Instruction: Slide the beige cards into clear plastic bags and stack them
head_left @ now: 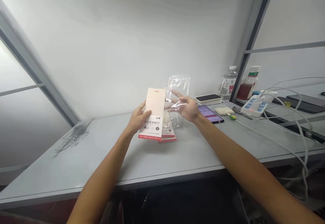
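Above the desk (101, 163), the left hand (138, 117) grips a packet (155, 100), outside the clear sleeve (180, 82); the right hand (188, 108) spreads open against it.

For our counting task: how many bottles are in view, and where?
2: one bottle left of the grey post, another bottle right of it.
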Demonstrator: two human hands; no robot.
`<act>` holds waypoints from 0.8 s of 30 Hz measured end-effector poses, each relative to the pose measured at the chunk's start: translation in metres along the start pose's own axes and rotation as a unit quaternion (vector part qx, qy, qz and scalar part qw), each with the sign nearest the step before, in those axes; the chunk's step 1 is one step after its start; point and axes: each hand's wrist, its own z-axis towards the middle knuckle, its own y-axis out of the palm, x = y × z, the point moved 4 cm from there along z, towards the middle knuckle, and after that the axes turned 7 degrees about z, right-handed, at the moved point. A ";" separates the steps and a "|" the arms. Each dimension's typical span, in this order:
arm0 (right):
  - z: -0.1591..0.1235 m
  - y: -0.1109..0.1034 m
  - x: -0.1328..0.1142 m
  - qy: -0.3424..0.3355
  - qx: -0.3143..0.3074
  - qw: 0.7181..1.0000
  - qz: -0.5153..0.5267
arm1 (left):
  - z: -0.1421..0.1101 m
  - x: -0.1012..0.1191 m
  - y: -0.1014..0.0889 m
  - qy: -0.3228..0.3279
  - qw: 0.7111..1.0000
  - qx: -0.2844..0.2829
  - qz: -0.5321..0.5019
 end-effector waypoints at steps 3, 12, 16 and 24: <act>0.000 -0.001 0.001 0.020 -0.011 1.000 -0.007 | -0.001 0.001 0.001 0.004 1.000 -0.012 0.006; -0.003 0.006 0.009 0.112 -0.062 0.992 -0.010 | 0.001 -0.001 -0.005 0.036 0.992 0.063 0.105; -0.003 0.006 0.013 0.120 -0.069 0.990 0.001 | 0.001 -0.003 -0.008 0.057 0.979 0.114 0.159; -0.003 0.007 0.019 0.135 -0.067 0.988 0.030 | 0.001 -0.006 -0.009 0.060 0.970 0.139 0.188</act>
